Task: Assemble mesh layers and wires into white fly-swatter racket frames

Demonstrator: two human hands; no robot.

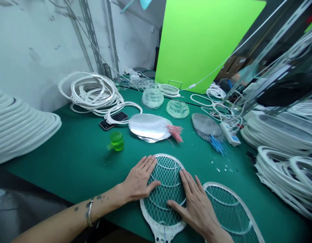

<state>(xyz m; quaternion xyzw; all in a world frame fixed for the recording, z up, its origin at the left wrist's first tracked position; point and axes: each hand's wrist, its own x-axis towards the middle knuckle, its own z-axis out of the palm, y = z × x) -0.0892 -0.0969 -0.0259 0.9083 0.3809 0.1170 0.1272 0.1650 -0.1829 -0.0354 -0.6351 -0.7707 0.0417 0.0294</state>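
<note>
A white oval racket head frame with a diamond mesh (166, 195) lies flat on the green table, its narrow neck toward me. My left hand (140, 179) rests on its left rim, fingers stretched out and the thumb over the mesh. On the opposite rim lies my right hand (196, 204), also flat, its thumb reaching inward over the mesh. Both hands are open and only press on the frame. Partly behind my right forearm, a second mesh racket frame (230, 206) lies on the table.
Silvery mesh sheets with red wires (151, 125) and grey mesh sheets with blue wires (206, 125) lie farther back. A green cup-like container (117, 141) stands left of them. White frames (92, 91) are heaped at back left; stacked frames (21, 128) line the left edge. A power strip (230, 134) sits right.
</note>
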